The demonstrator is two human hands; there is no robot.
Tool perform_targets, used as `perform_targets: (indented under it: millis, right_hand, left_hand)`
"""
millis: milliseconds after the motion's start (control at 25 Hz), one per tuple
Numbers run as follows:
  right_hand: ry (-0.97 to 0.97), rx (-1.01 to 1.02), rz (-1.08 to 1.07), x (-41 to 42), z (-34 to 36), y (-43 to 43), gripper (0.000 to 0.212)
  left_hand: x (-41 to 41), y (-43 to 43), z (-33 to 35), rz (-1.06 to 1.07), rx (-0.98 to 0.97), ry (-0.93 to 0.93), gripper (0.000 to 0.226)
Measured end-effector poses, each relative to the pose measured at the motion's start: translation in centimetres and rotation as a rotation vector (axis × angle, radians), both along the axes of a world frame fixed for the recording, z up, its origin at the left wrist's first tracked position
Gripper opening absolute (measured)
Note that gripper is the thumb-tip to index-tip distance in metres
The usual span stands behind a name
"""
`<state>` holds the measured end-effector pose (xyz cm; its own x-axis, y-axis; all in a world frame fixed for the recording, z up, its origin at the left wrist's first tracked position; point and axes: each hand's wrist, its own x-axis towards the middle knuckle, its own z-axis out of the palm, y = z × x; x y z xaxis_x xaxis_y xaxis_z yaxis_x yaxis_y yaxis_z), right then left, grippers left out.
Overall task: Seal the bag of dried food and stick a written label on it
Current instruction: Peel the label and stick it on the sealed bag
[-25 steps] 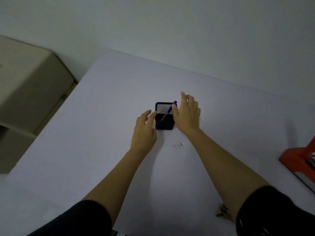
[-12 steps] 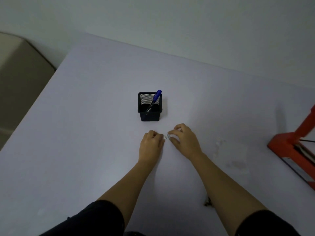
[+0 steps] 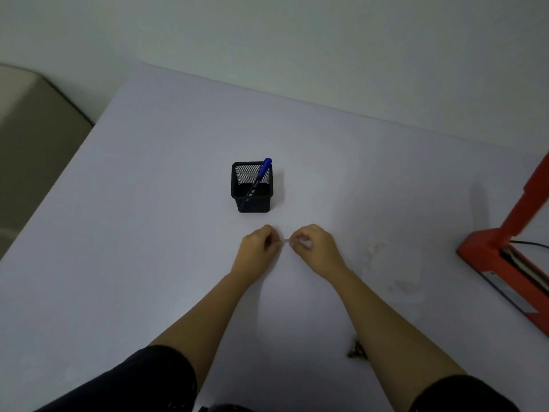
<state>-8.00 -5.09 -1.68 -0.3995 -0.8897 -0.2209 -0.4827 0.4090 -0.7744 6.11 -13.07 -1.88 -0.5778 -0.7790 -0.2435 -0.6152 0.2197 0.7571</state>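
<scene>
Both hands sit low over the table [image 3: 118, 263], meeting just in front of the pen holder [image 3: 252, 200]. The left hand [image 3: 257, 249] and right hand [image 3: 312, 248] each have the fingers curled in, with thumb and forefinger pinching opposite ends of the label [image 3: 285, 240]. It's a small pale strip spanning the gap between them (any writing is too small to read). Can't tell if the label touches the table or sits just above it.

The pen holder is black mesh, upright, just beyond the hands and not touching them. A blue pen [image 3: 263, 171] leans inside it, its cap end poking out over the far right corner.

The red sealer [image 3: 487, 251] is at the right edge of the table, well apart from the hands, arm raised (partly cut off by the frame).

A bit of brown dried food [image 3: 356, 350] shows beside the right forearm. A faint clear patch [image 3: 395, 263] lies on the table right of the right hand, too faint to say if it's the bag.

A beige cabinet [image 3: 29, 150] stands left of the table.
</scene>
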Motion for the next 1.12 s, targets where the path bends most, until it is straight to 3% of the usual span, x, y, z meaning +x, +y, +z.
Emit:
perform_targets:
  millis: [160, 320, 760, 960, 1120]
  right_hand:
    - [-0.383, -0.106, -0.234, 0.5, 6.6, 0.9, 0.011]
    - [-0.683, -0.283, -0.313, 1.2, 13.3, 3.0, 0.017]
    - [-0.48, -0.444, -0.263, 3.1, 21.6, 5.2, 0.02]
    - [-0.507, -0.502, -0.289, 3.9, 23.2, 5.6, 0.017]
    - [-0.631, -0.465, -0.267, 4.2, 23.9, 6.2, 0.024]
  left_hand:
    - [0.6, -0.2, 7.0, 0.135, 0.214, 0.303, 0.007]
    - [1.3, 0.6, 14.1, 0.131, 0.278, 0.517, 0.018]
    - [1.6, 3.0, 20.7, 0.064, 0.081, 0.612, 0.023]
    - [2.1, 4.3, 22.0, 0.103, -0.062, 0.675, 0.019]
    - [2.6, 4.5, 23.1, 0.135, -0.032, 0.691, 0.018]
